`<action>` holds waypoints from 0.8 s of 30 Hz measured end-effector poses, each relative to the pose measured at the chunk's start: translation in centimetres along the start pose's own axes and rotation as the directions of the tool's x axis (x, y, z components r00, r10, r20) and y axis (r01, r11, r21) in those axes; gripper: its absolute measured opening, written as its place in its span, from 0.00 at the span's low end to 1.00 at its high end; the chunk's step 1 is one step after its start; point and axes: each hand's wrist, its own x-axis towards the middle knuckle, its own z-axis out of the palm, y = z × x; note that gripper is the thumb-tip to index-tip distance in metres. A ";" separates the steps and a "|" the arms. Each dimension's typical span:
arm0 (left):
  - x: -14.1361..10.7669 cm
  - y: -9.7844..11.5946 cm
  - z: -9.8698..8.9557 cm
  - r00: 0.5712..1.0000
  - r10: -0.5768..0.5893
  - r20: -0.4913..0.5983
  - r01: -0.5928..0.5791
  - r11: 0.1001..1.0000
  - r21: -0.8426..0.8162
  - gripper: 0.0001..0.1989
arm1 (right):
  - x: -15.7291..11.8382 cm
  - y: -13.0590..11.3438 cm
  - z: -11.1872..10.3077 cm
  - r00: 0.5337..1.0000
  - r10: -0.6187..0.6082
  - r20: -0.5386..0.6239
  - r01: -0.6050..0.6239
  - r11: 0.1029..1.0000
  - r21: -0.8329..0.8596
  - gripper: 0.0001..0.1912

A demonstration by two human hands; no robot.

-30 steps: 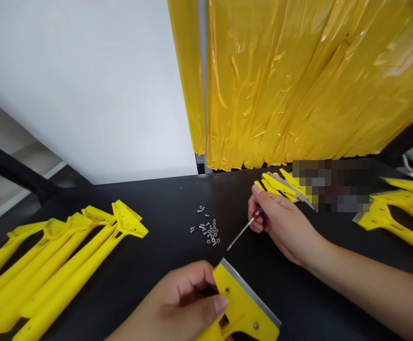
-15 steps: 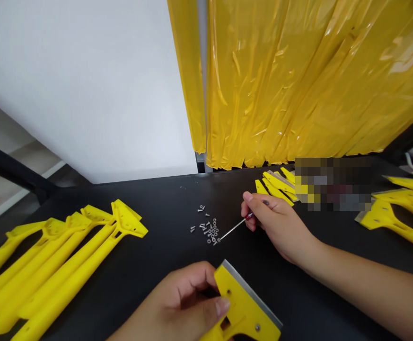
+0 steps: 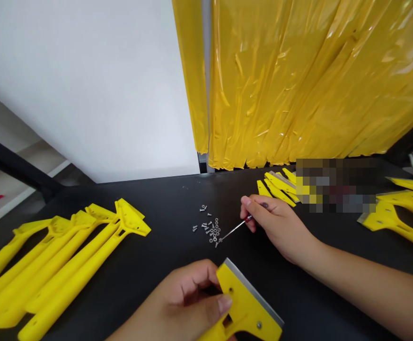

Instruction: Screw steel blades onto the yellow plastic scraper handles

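Observation:
At the bottom middle, my left hand (image 3: 188, 303) grips a yellow scraper (image 3: 243, 300) whose metal blade points up and right. One screw sits in its head; the other hole looks unfilled. My right hand (image 3: 270, 222) pinches a small screwdriver (image 3: 236, 228) with a dark red handle. Its tip reaches the near right edge of a loose pile of small screws and nuts (image 3: 211, 232) on the black table. Whether a piece clings to the tip is too small to tell.
Several yellow scraper handles (image 3: 82, 255) lie side by side at the left. Flat yellow plates (image 3: 277, 187) rest at the back, beside a blurred-out patch. More scrapers with blades (image 3: 387, 215) lie at the right. A yellow plastic curtain (image 3: 263, 94) hangs behind the black table (image 3: 156, 284).
The whole view has shifted slightly. My hands keep their grips, and the screwdriver tip stays at the edge of the pile of screws and nuts.

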 end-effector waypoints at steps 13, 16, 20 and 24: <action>0.2 -0.4 -0.1 0.999 -0.008 -0.051 0.010 0.999 0.043 0.17 | 0.0 -0.1 -0.1 1.000 -0.008 0.005 0.008 0.998 0.061 0.24; 0.2 -0.3 -0.2 0.999 -0.015 -0.046 0.018 0.998 0.062 0.17 | 0.1 -0.1 -0.3 1.000 -0.009 0.005 0.008 0.999 0.052 0.24; 0.0 0.0 -0.2 0.998 -0.036 -0.054 0.040 0.997 0.064 0.18 | 0.2 -0.1 -0.5 1.000 -0.012 -0.007 0.013 0.999 0.040 0.24; 0.0 0.1 -0.3 0.997 -0.051 -0.060 0.056 0.995 0.082 0.19 | 0.2 -0.1 -0.6 1.000 -0.026 -0.011 0.026 0.999 0.026 0.24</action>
